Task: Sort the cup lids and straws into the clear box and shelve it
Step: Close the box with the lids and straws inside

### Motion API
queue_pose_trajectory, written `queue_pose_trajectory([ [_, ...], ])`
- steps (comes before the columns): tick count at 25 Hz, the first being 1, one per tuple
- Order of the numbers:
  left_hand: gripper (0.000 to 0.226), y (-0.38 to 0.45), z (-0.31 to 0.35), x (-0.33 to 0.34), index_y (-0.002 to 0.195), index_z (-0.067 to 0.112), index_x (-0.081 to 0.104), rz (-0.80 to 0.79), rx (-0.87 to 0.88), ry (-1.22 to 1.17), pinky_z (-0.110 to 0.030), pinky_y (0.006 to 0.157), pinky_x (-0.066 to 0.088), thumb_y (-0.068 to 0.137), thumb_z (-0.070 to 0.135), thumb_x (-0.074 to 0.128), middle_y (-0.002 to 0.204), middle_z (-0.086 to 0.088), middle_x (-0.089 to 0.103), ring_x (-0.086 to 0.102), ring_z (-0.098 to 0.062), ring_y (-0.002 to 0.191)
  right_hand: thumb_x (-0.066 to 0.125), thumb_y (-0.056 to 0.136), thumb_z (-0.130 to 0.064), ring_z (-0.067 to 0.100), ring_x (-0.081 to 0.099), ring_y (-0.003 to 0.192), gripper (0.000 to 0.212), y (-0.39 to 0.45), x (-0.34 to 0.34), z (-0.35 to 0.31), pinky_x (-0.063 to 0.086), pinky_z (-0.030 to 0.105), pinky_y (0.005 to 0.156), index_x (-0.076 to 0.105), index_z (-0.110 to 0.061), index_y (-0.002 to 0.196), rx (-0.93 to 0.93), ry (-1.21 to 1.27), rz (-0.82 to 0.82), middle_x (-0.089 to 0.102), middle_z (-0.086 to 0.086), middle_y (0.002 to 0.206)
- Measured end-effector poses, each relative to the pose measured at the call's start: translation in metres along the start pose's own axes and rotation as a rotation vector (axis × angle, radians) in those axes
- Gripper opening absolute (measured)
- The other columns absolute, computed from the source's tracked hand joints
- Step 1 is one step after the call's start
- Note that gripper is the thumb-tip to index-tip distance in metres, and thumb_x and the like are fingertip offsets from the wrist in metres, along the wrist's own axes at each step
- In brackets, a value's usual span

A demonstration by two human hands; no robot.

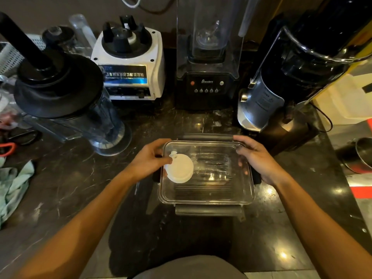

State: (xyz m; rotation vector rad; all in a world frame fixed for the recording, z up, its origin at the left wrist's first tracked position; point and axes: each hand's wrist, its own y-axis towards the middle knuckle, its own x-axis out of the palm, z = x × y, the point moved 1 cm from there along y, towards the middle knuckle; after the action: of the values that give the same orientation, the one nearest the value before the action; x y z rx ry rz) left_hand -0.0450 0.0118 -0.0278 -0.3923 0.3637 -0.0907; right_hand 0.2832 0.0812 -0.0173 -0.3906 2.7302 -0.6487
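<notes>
Clear box (207, 196), square with rounded corners and dark side clasps, upright on dark counter, white round cup lid (179, 169) with small tab, inside at left wall

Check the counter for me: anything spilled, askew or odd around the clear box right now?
No spill shows. The blender jar at far left lies tipped on its side on the counter, off the white blender base. A green cloth lies crumpled at the left edge. The clear box sits level.

The cup lid (179, 168) is white, the box (207, 196) clear with grey latches. The worktop (80, 178) is black marble with pale veins. A mint-green cloth (14, 186) lies at the left
</notes>
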Motion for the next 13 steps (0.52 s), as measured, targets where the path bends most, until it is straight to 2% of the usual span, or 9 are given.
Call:
queue_pose_trajectory([
  [2, 0.049, -0.002, -0.005, 0.003, 0.131, 0.020, 0.057, 0.103, -0.003, 0.096, -0.034, 0.090, 0.059, 0.087, 0.023, 0.080, 0.114, 0.003, 0.071, 0.069, -0.013, 0.104, 0.057, 0.104, -0.013, 0.041, 0.072, 0.088, 0.037, 0.001, 0.003, 0.003, 0.060, 0.057, 0.077, 0.059, -0.031, 0.137, -0.064, -0.098, 0.099, 0.073, 0.010, 0.104],
  [4, 0.036, -0.003, -0.008, 0.006, 0.116, 0.020, 0.063, 0.185, 0.020, 0.111, -0.022, 0.075, 0.060, 0.086, 0.029, 0.081, 0.107, 0.005, 0.073, 0.073, -0.006, 0.089, 0.062, 0.103, -0.017, 0.035, 0.074, 0.093, 0.039, 0.001, 0.006, 0.009, 0.060, 0.058, 0.084, 0.055, -0.024, 0.140, -0.074, -0.103, 0.170, 0.071, 0.007, 0.108],
  [6, 0.030, -0.006, -0.007, 0.011, 0.113, 0.021, 0.069, 0.241, 0.054, 0.119, -0.016, 0.069, 0.059, 0.086, 0.028, 0.081, 0.103, 0.010, 0.074, 0.074, 0.000, 0.079, 0.065, 0.101, -0.021, 0.025, 0.074, 0.096, 0.040, 0.001, 0.007, 0.013, 0.063, 0.054, 0.081, 0.054, -0.021, 0.140, -0.063, -0.086, 0.223, 0.068, 0.003, 0.115],
  [9, 0.035, -0.008, -0.010, 0.014, 0.117, 0.019, 0.076, 0.303, 0.057, 0.030, -0.028, 0.077, 0.064, 0.084, 0.031, 0.082, 0.104, 0.006, 0.078, 0.076, -0.007, 0.082, 0.069, 0.099, -0.023, 0.010, 0.070, 0.096, 0.036, 0.001, 0.005, 0.015, 0.062, 0.037, 0.077, 0.058, -0.020, 0.134, -0.084, -0.106, 0.264, 0.066, -0.004, 0.117],
  [11, 0.037, -0.011, -0.012, 0.015, 0.118, 0.018, 0.076, 0.349, 0.052, 0.044, -0.021, 0.078, 0.061, 0.084, 0.033, 0.081, 0.105, 0.008, 0.077, 0.074, -0.005, 0.086, 0.071, 0.097, -0.023, 0.005, 0.069, 0.093, 0.031, 0.000, 0.003, 0.016, 0.060, 0.029, 0.080, 0.061, -0.021, 0.126, -0.121, -0.129, 0.277, 0.066, -0.011, 0.111],
  [13, 0.037, -0.014, -0.015, 0.016, 0.116, 0.020, 0.077, 0.403, 0.060, 0.082, -0.018, 0.080, 0.057, 0.082, 0.035, 0.082, 0.100, 0.016, 0.073, 0.070, 0.001, 0.091, 0.073, 0.096, -0.023, 0.000, 0.069, 0.088, 0.029, 0.001, 0.005, 0.018, 0.058, 0.021, 0.076, 0.062, -0.022, 0.123, -0.140, -0.145, 0.282, 0.066, -0.012, 0.107],
])
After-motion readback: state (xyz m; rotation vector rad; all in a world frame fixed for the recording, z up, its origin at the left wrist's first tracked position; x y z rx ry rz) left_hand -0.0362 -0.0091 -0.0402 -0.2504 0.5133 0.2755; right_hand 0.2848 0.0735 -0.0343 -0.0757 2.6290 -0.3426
